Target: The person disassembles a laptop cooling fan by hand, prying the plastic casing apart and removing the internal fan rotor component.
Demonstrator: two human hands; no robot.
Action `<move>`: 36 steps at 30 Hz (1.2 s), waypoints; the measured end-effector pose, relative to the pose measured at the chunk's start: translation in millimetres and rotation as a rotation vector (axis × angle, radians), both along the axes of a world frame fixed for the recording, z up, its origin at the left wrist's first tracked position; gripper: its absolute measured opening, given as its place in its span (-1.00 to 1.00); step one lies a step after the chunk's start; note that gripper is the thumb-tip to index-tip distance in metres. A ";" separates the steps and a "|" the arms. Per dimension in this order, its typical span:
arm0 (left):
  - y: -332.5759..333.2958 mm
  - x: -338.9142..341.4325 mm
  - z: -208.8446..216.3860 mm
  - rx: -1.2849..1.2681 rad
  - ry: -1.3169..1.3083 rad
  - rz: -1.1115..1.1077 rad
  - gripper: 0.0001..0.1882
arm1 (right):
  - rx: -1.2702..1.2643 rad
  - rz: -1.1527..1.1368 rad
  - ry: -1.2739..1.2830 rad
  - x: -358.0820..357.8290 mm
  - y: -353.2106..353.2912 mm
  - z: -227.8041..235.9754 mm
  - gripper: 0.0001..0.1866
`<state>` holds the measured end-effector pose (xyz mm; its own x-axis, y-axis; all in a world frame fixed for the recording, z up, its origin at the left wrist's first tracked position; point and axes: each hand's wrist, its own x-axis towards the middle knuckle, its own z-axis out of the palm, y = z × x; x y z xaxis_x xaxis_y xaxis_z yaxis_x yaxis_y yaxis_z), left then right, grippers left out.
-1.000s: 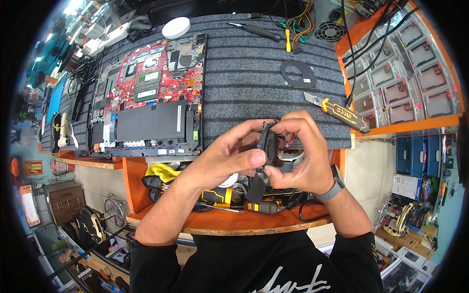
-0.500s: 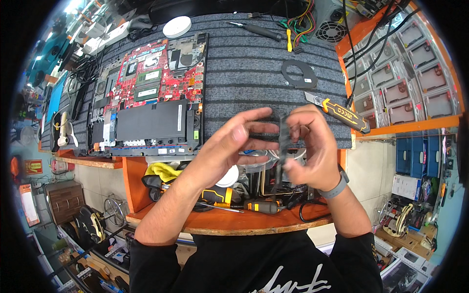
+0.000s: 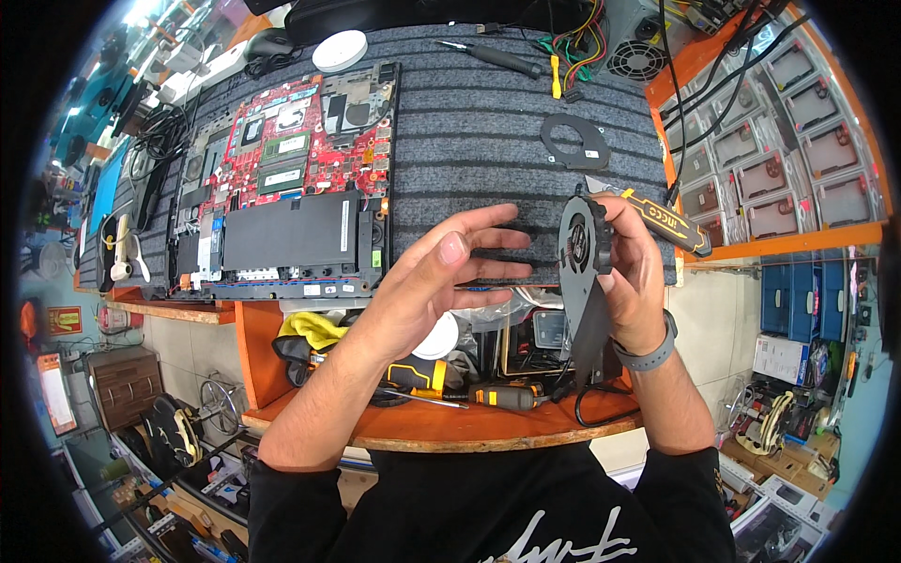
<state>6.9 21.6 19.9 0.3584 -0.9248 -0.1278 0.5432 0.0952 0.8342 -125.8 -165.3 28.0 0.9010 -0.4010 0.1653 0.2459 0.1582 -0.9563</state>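
Observation:
A dark laptop cooling fan (image 3: 574, 246) is tilted on edge in my right hand (image 3: 635, 272), thumb and fingers gripping its rim. Just left of it, my left hand (image 3: 441, 263) is open, fingers spread and apart from the fan. The fan's flat black cover plate (image 3: 574, 143), with a round hole, lies on the grey ribbed mat (image 3: 469, 122). On the left of that mat sits an opened laptop base (image 3: 291, 178), its red circuit board and black battery (image 3: 282, 235) exposed.
A yellow-black utility knife (image 3: 662, 223) lies behind my right hand. Farther back are a screwdriver-like tool (image 3: 502, 62) and a white round lid (image 3: 340, 52). Clear drawers (image 3: 770, 178) stand at right. An open shelf below holds a power tool (image 3: 418, 375).
My right hand has turned the fan from edge-on to show its flat face and shifted it slightly right. My left hand stays nearly in place.

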 end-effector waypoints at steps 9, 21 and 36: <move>-2.6 -1.2 9.0 0.106 -0.095 -0.014 0.13 | -0.296 -0.051 0.016 -0.3 -3.8 -2.3 -0.41; -0.5 -3.4 3.7 0.114 -0.003 -0.073 -0.05 | -1.071 -0.096 -0.068 5.2 11.3 3.6 -0.31; 1.6 0.0 3.4 0.176 0.157 -0.015 -0.63 | -1.234 -0.144 -0.077 6.1 11.0 5.2 -0.29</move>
<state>6.9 23.3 23.3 0.3077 -0.8884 -0.3407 0.6675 -0.0536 0.7427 -119.7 -154.3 33.1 0.8330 -0.0348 0.5522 0.2483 -0.8684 -0.4292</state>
